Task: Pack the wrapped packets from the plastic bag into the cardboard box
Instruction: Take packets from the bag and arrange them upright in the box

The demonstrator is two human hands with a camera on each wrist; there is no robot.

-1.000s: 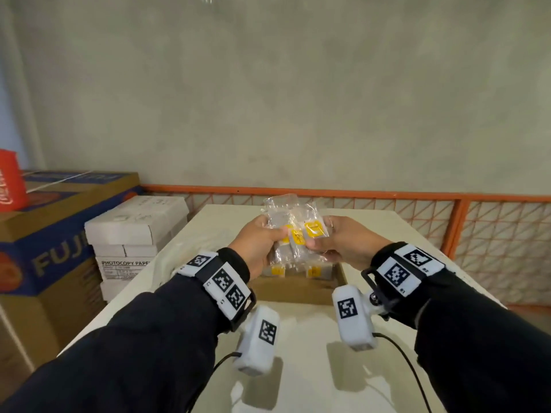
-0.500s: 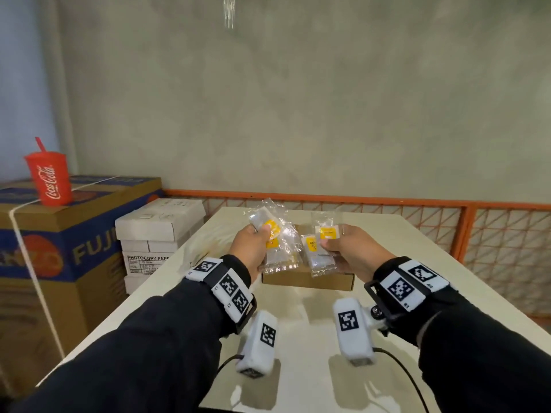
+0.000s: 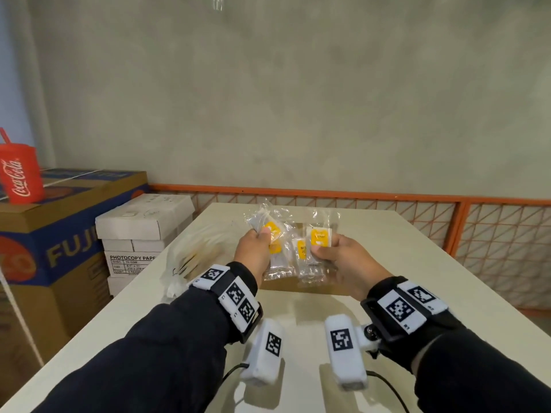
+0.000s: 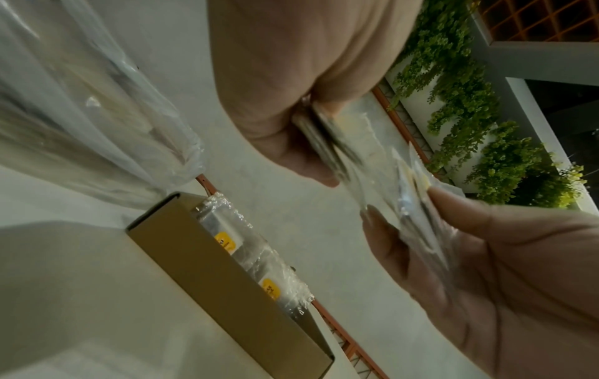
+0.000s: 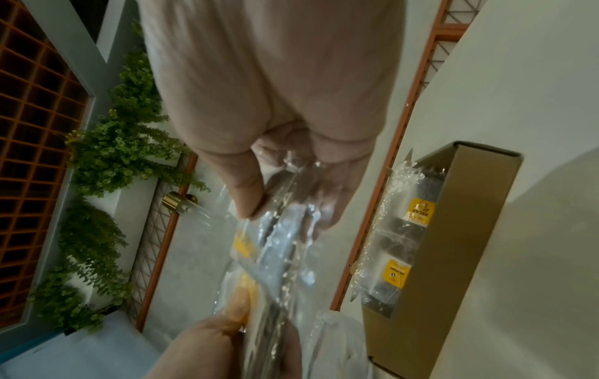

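Observation:
Above the cardboard box (image 3: 310,287), each hand holds its own small lot of clear wrapped packets with yellow labels. My left hand (image 3: 262,235) pinches the left packets (image 3: 275,234), seen edge-on in the left wrist view as packets (image 4: 327,136). My right hand (image 3: 320,249) pinches the right packets (image 3: 318,238), which show as glossy packets (image 5: 285,230) in the right wrist view. The box (image 4: 227,282) stands open, with two more packets (image 4: 227,239) lying inside it. The crumpled plastic bag (image 3: 190,254) lies on the table left of the box.
The pale table (image 3: 387,263) runs to an orange mesh railing (image 3: 477,234) at the back and right. Left of the table stand stacked white paper boxes (image 3: 143,228) and a large blue-and-brown carton (image 3: 59,234) with a red cup (image 3: 19,177) on it.
One bundle held by both hands together has been split into two lots. The hands have drawn apart, left and right, above the box.

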